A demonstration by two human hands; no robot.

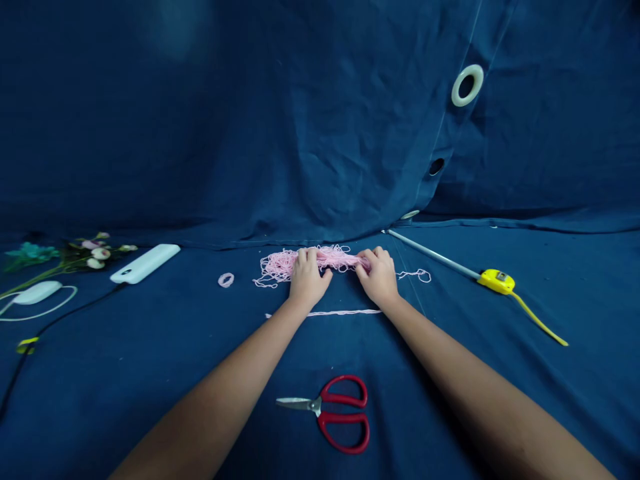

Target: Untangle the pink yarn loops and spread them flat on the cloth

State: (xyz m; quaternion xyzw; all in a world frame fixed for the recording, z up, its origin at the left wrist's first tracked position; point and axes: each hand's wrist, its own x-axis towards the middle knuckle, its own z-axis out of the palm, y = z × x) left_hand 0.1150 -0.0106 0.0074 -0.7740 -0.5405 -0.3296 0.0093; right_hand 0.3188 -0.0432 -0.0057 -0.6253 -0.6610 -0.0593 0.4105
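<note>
A loose, tangled heap of pink yarn (pixel 280 264) lies on the blue cloth ahead of me. My left hand (pixel 308 275) rests on the middle of the heap, fingers bent over it and thumb stuck out to the right. At the heap's right end, my right hand (pixel 376 275) has its fingers closed round a gathered bunch of the strands. A looped tail of yarn (pixel 423 275) trails out to the right of that hand. Nearer to me, a straight pink strand (pixel 345 312) runs crosswise beneath my wrists. A small pink yarn ring (pixel 226 280) sits off to the left.
Red-handled scissors (pixel 344 413) lie between my forearms, blades pointing left. To the right are a yellow tape measure (pixel 496 281) and a thin metal rod (pixel 435 253). A white power bank (pixel 146 263) with a black cable, artificial flowers (pixel 97 253) and a white round device (pixel 39 292) occupy the left.
</note>
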